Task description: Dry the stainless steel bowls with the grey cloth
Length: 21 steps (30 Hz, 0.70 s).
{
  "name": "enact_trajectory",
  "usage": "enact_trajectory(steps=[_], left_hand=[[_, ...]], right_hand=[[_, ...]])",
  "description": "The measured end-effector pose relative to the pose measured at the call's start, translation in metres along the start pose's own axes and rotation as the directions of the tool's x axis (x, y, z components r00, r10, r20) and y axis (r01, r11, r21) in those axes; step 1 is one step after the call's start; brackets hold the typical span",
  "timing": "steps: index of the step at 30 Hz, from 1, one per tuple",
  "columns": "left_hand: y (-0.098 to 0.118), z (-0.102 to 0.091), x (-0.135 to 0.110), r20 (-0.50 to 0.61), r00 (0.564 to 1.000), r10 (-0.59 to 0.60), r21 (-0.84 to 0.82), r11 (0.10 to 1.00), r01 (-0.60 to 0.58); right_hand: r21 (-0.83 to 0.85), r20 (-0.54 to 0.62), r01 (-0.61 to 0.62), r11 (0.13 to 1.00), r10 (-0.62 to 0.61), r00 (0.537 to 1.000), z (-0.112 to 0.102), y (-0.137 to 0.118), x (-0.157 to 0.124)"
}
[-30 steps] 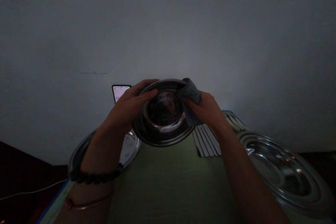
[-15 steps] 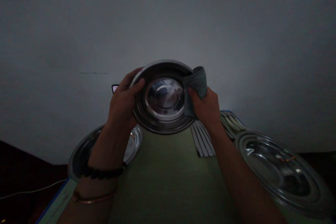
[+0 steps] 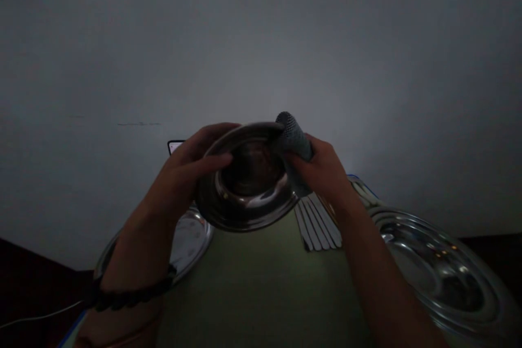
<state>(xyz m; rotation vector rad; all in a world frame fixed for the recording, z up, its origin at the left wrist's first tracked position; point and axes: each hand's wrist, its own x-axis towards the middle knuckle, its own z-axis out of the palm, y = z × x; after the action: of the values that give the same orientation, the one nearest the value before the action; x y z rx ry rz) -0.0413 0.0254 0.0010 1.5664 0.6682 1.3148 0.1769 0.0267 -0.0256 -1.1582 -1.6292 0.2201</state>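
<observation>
At mid-frame, the left hand [image 3: 185, 174] curls its fingers [image 3: 212, 162] over the left rim of a steel bowl [image 3: 247, 190], thumb behind, forearm rising from the lower left with a bead bracelet [image 3: 122, 298] at the wrist. The bowl is held above the green table [image 3: 261, 283], tilted toward the camera. The right hand [image 3: 322, 171] is closed on a grey cloth [image 3: 294, 141] pressed to the bowl's right rim.

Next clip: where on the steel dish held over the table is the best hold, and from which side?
Probably its flared rim, from the left: the steel dish is tilted, hollow toward the camera; the left hand pinches that rim, thumb inside, and the right hand presses a cloth on the opposite edge.
</observation>
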Motion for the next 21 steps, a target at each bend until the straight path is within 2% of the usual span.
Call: enact_trajectory(steps=[2,3,6,10,12,14,16,18,19,21], left_hand=[[-0.001,0.005,-0.002,0.142,0.989,-0.038,0.047,0.998,0.032],[-0.001,0.007,-0.003,0.170,0.985,-0.041,0.053,0.998,0.033],[-0.003,0.007,-0.002,0.162,0.987,0.018,0.081,0.996,-0.032],[-0.002,-0.001,-0.001,0.306,0.949,0.075,0.341,0.922,-0.183],[0.000,-0.004,-0.002,0.305,0.948,0.089,0.406,0.888,-0.215],[0.002,-0.005,-0.003,0.229,0.966,0.120,0.355,0.914,-0.198],[0.004,-0.005,-0.002,0.119,0.977,0.177,0.226,0.953,-0.200],[0.003,-0.002,0.001,-0.064,0.964,0.258,0.094,0.963,-0.251],[0.002,0.000,0.003,-0.180,0.938,0.295,0.053,0.955,-0.291],[-0.003,0.008,0.006,-0.425,0.836,0.347,0.021,0.927,-0.374]], right_hand=[[-0.090,0.043,0.047,0.995,-0.043,0.998,-0.001,-0.010,-0.001],[-0.131,0.038,0.057,0.990,-0.052,0.998,0.001,-0.014,-0.003],[-0.189,-0.067,0.038,0.981,-0.052,0.996,0.012,-0.019,-0.007],[-0.168,-0.125,0.050,0.984,-0.072,0.989,0.024,-0.012,-0.012],[-0.167,-0.145,0.068,0.984,-0.092,0.985,0.026,-0.010,-0.013],[-0.161,-0.208,0.071,0.984,-0.104,0.973,0.026,-0.010,-0.013],[-0.137,-0.307,0.054,0.989,-0.094,0.947,0.026,-0.013,-0.012],[-0.078,-0.392,-0.001,0.997,-0.030,0.919,0.027,-0.014,-0.010],[-0.032,-0.401,-0.041,0.999,0.025,0.916,0.029,-0.014,-0.009],[0.088,-0.335,-0.143,0.986,0.165,0.928,0.037,-0.012,-0.010]])
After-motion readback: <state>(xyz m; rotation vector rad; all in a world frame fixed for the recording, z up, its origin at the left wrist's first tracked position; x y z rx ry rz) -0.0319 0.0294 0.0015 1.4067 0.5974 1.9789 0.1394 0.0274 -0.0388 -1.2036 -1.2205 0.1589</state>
